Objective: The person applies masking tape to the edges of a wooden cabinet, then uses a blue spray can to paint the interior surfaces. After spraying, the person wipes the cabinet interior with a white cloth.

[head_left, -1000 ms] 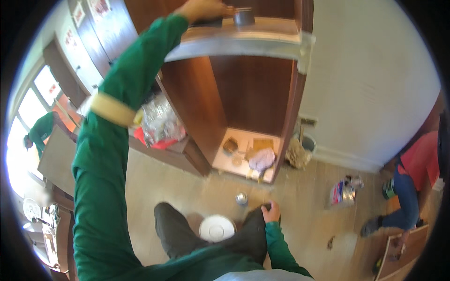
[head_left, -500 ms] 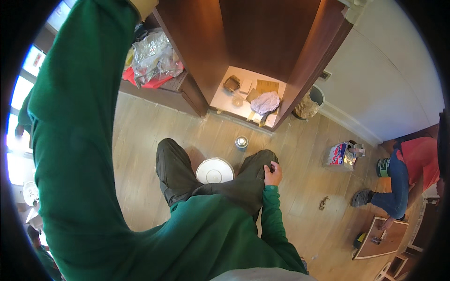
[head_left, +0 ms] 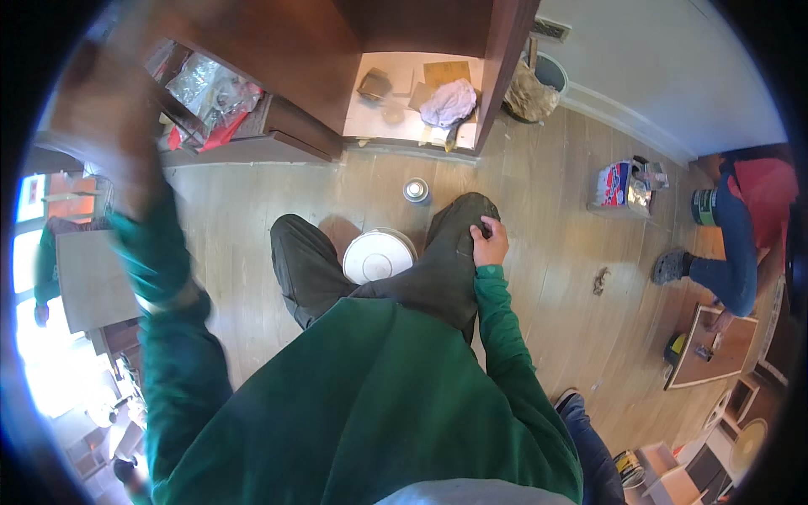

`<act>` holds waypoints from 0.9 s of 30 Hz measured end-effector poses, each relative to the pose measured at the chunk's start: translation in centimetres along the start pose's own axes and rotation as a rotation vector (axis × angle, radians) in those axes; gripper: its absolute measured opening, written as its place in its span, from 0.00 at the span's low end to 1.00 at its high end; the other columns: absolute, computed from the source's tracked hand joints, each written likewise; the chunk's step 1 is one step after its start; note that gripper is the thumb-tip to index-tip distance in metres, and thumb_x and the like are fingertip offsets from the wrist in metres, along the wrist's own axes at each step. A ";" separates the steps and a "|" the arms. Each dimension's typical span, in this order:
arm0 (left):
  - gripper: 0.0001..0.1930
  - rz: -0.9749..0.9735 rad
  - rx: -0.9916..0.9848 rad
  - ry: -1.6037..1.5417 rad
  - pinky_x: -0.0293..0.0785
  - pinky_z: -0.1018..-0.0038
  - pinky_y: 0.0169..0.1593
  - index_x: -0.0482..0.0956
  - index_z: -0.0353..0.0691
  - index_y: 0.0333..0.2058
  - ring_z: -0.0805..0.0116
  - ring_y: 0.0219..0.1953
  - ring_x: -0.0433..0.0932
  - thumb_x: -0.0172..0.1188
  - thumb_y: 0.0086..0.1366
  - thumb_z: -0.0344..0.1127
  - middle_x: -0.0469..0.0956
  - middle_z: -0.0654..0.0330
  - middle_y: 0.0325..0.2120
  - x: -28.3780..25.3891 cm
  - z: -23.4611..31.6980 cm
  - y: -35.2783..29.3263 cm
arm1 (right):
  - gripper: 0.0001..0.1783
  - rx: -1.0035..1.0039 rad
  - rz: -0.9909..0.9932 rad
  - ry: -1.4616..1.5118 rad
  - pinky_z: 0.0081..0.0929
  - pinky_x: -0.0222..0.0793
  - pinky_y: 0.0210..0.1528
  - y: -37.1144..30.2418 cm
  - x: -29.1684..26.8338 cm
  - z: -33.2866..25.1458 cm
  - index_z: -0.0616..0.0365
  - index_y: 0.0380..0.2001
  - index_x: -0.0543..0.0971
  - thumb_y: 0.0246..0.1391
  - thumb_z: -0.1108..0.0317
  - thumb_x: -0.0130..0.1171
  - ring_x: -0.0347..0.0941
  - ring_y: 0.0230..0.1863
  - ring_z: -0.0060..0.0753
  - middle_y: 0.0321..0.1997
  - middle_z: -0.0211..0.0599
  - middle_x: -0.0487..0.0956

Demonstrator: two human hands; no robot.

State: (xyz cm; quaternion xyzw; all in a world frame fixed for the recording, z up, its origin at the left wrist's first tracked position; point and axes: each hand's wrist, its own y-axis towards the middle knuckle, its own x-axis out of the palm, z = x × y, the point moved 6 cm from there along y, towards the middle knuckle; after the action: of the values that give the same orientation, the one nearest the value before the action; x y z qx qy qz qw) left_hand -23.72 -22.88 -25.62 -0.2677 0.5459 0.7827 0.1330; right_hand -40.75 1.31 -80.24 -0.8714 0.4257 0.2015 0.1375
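My left hand is raised at the upper left, beside the brown cabinet. It is smeared by motion, so its fingers and anything in them cannot be made out. My right hand rests on my right knee with its fingers apart and holds nothing. Between my legs sits a round white-lidded bucket. A small metal can stands on the floor in front of it. On the cabinet's pale bottom shelf lie a crumpled whitish cloth, a small brown box and flat tan pieces.
Clear plastic bags fill the compartment at left. By the wall stand a grey bin with brown paper and a plastic-wrapped package. At right, a co-worker in jeans has a hand on a framed panel. Another person's leg shows lower right.
My left arm has come down and back from its high reach, and the hand has swung into view, blurred. My view has shifted. My right hand stays on the knee.
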 end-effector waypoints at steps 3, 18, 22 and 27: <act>0.34 -0.311 -0.506 -0.055 0.77 0.66 0.47 0.76 0.33 0.50 0.63 0.45 0.79 0.79 0.43 0.39 0.80 0.51 0.43 6.4 -5.0 -16.7 | 0.19 -0.040 -0.081 -0.004 0.32 0.74 0.49 -0.3 1.8 -2.2 0.59 0.42 0.81 0.44 0.70 0.69 0.78 0.44 0.37 0.43 0.43 0.80; 0.43 -0.819 -0.731 0.113 0.77 0.55 0.39 0.58 0.35 0.61 0.45 0.38 0.81 0.70 0.51 0.46 0.77 0.45 0.45 27.5 -11.3 -42.2 | 0.19 -0.062 -0.099 -0.016 0.31 0.73 0.51 -0.5 1.0 -0.9 0.61 0.44 0.81 0.47 0.70 0.69 0.77 0.46 0.36 0.45 0.43 0.80; 0.45 -0.832 -0.678 0.119 0.77 0.53 0.42 0.55 0.36 0.62 0.43 0.41 0.80 0.69 0.51 0.46 0.70 0.42 0.54 27.3 -11.9 -43.4 | 0.19 -0.069 -0.113 0.032 0.35 0.73 0.50 -0.3 2.2 -0.4 0.61 0.43 0.80 0.46 0.70 0.69 0.77 0.45 0.40 0.44 0.43 0.79; 0.49 -0.904 -0.747 0.068 0.76 0.54 0.46 0.56 0.37 0.64 0.42 0.44 0.78 0.69 0.50 0.56 0.72 0.40 0.51 24.8 -11.2 -39.0 | 0.22 -0.082 -0.056 -0.014 0.37 0.74 0.49 0.0 1.2 -2.4 0.60 0.46 0.78 0.45 0.70 0.69 0.77 0.43 0.42 0.44 0.45 0.78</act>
State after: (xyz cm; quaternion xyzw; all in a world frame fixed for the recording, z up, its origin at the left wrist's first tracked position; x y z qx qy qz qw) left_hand -21.50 -20.94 -73.07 -0.5274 0.0686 0.7788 0.3325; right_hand -39.54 -0.53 -78.73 -0.8863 0.3917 0.2210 0.1102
